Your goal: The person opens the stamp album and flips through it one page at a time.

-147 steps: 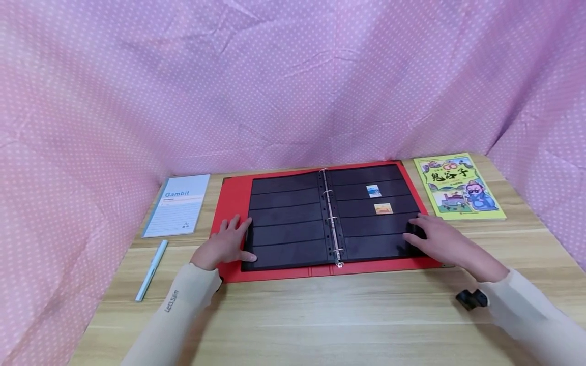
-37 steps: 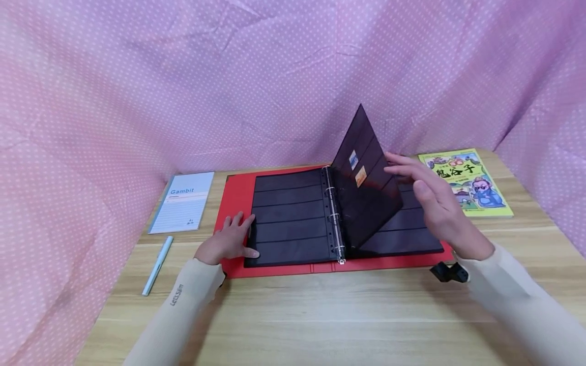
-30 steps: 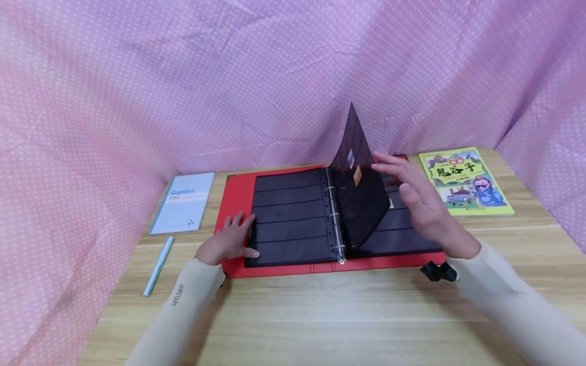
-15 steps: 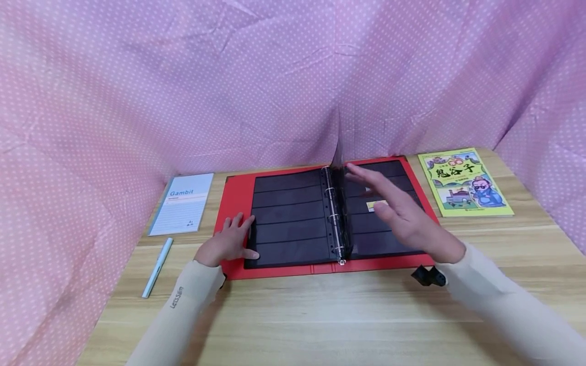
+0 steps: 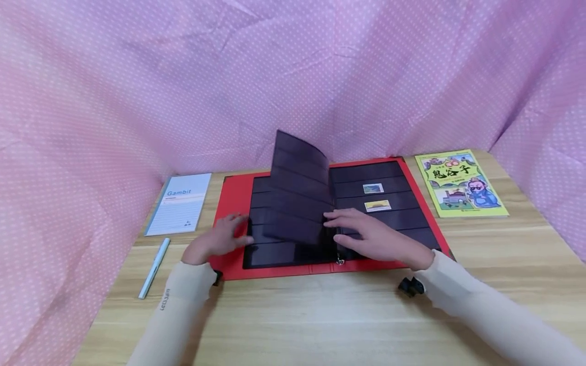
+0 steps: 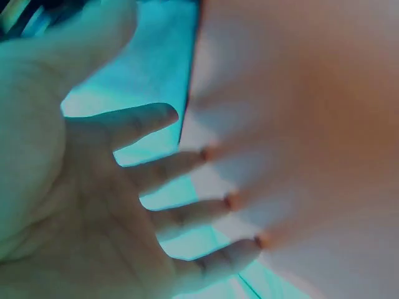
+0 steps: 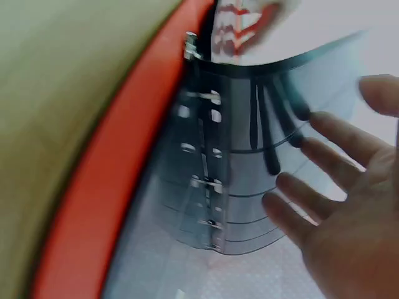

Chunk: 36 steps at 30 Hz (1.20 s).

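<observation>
A red ring binder [image 5: 233, 195] lies spread on the table with black pocketed pages. One black page [image 5: 297, 185] stands partly raised, curving over the left side. My right hand [image 5: 375, 236] is beside the rings [image 7: 209, 184], its fingers extended. In the right wrist view its fingertips are against or very near that page, which mirrors them. Two stamps, a blue-green one [image 5: 373, 188] and a yellow one [image 5: 377, 205], sit in the right-hand page. At the binder's left edge my left hand [image 5: 217, 238] is spread and holds nothing; its palm fills much of the left wrist view.
On the left lie a Gambit notebook [image 5: 178, 203] and a light blue pen [image 5: 154, 268]. A yellow-green comic book [image 5: 462, 185] lies right of the binder. Pink dotted cloth [image 5: 293, 76] hangs behind the wooden table [image 5: 293, 315].
The page with two stamps has swung from the right side past upright to the left, uncovering a page with two other stamps. My right hand followed it leftward; my left hand shifted slightly left.
</observation>
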Each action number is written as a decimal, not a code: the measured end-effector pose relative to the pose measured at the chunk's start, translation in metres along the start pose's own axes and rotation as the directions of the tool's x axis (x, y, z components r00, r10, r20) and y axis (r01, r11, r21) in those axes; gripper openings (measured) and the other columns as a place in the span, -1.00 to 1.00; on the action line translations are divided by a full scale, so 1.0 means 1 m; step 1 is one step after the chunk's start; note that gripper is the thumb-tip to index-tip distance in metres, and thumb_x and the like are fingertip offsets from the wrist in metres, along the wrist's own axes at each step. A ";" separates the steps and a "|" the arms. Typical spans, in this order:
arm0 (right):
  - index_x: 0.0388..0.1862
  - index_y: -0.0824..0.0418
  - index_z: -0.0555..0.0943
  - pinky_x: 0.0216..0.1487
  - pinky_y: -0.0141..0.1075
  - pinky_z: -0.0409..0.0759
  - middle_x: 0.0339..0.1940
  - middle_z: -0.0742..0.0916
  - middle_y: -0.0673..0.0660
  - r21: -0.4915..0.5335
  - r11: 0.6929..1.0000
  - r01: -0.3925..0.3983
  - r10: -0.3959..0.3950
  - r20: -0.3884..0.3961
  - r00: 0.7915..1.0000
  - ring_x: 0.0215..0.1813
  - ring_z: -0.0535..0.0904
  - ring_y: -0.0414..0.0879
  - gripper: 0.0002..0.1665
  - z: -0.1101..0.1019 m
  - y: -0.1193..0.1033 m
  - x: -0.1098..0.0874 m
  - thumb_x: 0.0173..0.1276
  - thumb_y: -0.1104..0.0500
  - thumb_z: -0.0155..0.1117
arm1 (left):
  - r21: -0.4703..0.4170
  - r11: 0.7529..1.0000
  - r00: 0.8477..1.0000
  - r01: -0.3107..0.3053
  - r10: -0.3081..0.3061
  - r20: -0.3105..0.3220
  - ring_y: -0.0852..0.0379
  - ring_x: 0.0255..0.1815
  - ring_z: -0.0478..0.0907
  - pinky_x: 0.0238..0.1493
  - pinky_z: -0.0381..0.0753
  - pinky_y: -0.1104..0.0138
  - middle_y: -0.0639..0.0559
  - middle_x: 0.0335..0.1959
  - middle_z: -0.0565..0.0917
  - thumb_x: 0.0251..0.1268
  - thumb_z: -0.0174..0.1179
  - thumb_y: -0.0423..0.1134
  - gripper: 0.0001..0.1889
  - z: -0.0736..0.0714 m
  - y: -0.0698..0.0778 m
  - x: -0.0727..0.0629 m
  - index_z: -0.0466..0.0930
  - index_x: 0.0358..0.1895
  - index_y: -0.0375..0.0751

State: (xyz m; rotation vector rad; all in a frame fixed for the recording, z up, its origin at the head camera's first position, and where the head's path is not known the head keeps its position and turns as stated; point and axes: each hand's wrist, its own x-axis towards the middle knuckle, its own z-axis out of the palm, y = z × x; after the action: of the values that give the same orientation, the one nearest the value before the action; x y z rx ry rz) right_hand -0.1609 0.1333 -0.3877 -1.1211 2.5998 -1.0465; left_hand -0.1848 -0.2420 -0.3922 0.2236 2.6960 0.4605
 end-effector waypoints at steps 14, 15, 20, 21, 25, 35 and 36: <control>0.40 0.21 0.31 0.33 0.04 0.19 0.45 0.29 0.09 -0.063 0.998 -0.010 0.017 0.100 0.995 0.46 0.08 0.03 -0.41 0.009 0.007 0.002 0.40 0.27 0.13 | 0.169 0.984 0.998 -0.052 0.044 0.051 -0.42 0.40 -0.13 0.20 0.04 -0.34 -0.30 0.47 -0.05 0.15 0.16 0.28 -0.06 0.027 0.048 0.005 -0.08 0.52 0.03; 0.44 0.20 0.24 0.33 0.02 0.21 0.46 0.26 0.10 -0.044 0.998 -0.043 0.047 0.098 0.994 0.46 0.08 0.02 -0.35 0.008 0.009 0.001 0.40 0.23 0.16 | 0.202 0.979 0.998 -0.038 0.028 0.051 -0.45 0.40 -0.15 0.19 0.05 -0.35 -0.32 0.47 -0.06 0.14 0.18 0.27 -0.04 0.030 0.051 0.006 -0.08 0.52 0.02; 0.52 0.22 -0.03 0.32 0.00 0.23 0.49 0.12 0.18 -0.030 0.977 -0.212 0.214 0.124 0.969 0.44 0.11 0.06 -0.05 0.007 0.023 -0.002 0.36 -0.07 0.21 | 0.259 0.966 0.999 0.019 -0.029 0.035 -0.44 0.39 -0.11 0.20 0.09 -0.32 -0.32 0.46 -0.03 0.10 0.26 0.20 -0.02 0.035 0.055 0.008 -0.06 0.52 -0.02; 0.53 0.22 -0.05 0.32 0.00 0.22 0.50 0.10 0.18 -0.032 0.973 -0.230 0.232 0.137 0.963 0.44 0.10 0.07 -0.02 0.008 0.025 -0.001 0.35 -0.10 0.21 | 0.263 0.964 0.999 0.023 -0.032 0.031 -0.43 0.39 -0.08 0.19 0.12 -0.31 -0.31 0.45 -0.02 0.10 0.27 0.19 -0.02 0.035 0.055 0.008 -0.05 0.51 -0.03; 0.53 0.19 -0.07 0.32 0.00 0.22 0.52 0.07 0.16 -0.040 0.966 -0.256 0.259 0.150 0.954 0.45 0.09 0.07 -0.02 0.009 0.024 0.003 0.36 -0.15 0.17 | 0.260 0.965 1.000 0.023 -0.027 0.011 -0.36 0.37 0.00 0.17 0.18 -0.28 -0.29 0.43 0.05 0.08 0.32 0.13 -0.02 0.031 0.052 0.008 -0.02 0.51 -0.05; 0.53 0.13 -0.01 0.22 0.32 0.15 0.52 0.07 0.12 -0.138 0.940 -0.311 0.324 0.085 0.942 0.45 0.07 0.17 -0.03 0.024 0.003 0.019 0.32 -0.18 0.18 | 0.222 0.973 0.996 0.059 -0.044 -0.072 -0.28 0.34 0.08 0.17 0.24 -0.23 -0.27 0.40 0.11 0.02 0.40 0.03 -0.06 0.023 0.032 0.006 0.11 0.46 -0.13; 0.53 0.13 0.00 0.20 0.36 0.13 0.52 0.07 0.12 -0.153 0.936 -0.316 0.331 0.084 0.940 0.45 0.07 0.19 -0.03 0.026 0.001 0.020 0.32 -0.18 0.19 | 0.207 0.975 0.996 0.077 -0.066 -0.060 -0.30 0.33 0.06 0.17 0.24 -0.24 -0.29 0.40 0.08 0.01 0.40 0.04 -0.04 0.022 0.030 0.006 0.09 0.47 -0.12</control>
State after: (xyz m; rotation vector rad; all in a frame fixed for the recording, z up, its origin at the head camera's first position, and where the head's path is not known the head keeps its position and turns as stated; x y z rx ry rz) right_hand -0.1671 0.1060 -0.4049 -0.7108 2.6775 -0.7252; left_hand -0.1785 -0.2066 -0.4027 0.1735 2.7932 0.1624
